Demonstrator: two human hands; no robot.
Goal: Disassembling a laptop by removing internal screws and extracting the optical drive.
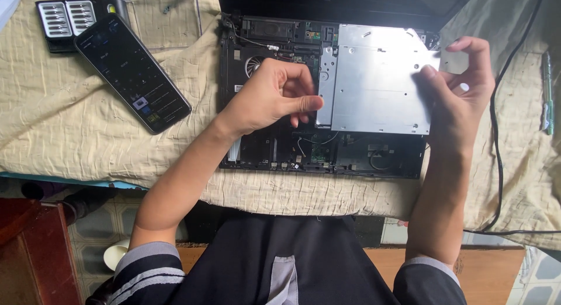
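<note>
- Head view looks straight down on an opened-up laptop base [274, 156] with its cover off, sitting on a wrinkled beige cloth [70, 130] that covers the table; the near edge of the cloth hangs over just below the laptop
- a silver optical drive [374, 77] is held flat over the right half of the laptop's insides; its lower edge runs about level with the base's lower third, its upper right corner is cut at an angle
- left hand [272, 97] is pinched shut on the drive's left edge, thumb and fingertips closed around the metal; the knuckles sit over the fan [255, 64] area
- right hand [461, 86] grips the drive's right edge, thumb pressed on the top face near the corner, fingers curled behind; so both hands have it, one at each side
- left of the laptop there's a dark smartphone [131, 71] lying at a slant, screen up, well apart from the left hand; a screwdriver bit case [70, 18] with a clear lid lies just behind it, the phone's top corner overlapping it
- a black cable [498, 165] loops down the cloth right beside the right wrist; a green pen [547, 94] lies near the far right edge
- open cloth between phone and laptop; tighter room on the right, cable side
</note>
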